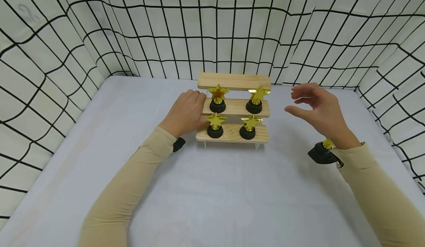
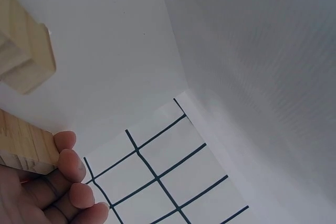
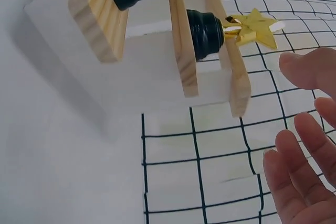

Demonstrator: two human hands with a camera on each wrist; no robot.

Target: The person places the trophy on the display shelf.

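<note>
A three-tier wooden display stand point(image 1: 234, 107) stands near the back of the table. Gold star trophies on black bases sit on its lower two boards: one at middle left point(image 1: 217, 105), one at middle right point(image 1: 254, 106), one at lower left point(image 1: 215, 131), one at lower right point(image 1: 247, 132). My left hand point(image 1: 186, 110) grips the left end of the middle board; its fingertips point(image 2: 71, 163) curl past the wood in the left wrist view. Off to the stand's right, my right hand point(image 1: 320, 110) is raised, thumb and fingers apart, holding nothing. Another star trophy point(image 1: 328, 144) shows partly behind the right wrist.
The top board point(image 1: 234, 81) of the stand bears no trophy. A white cloth point(image 1: 212, 195) covers the table. Black wire grid point(image 1: 217, 22) lines the back and both sides, close behind the stand. Dark wrist devices point(image 1: 322, 155) sit at both cuffs.
</note>
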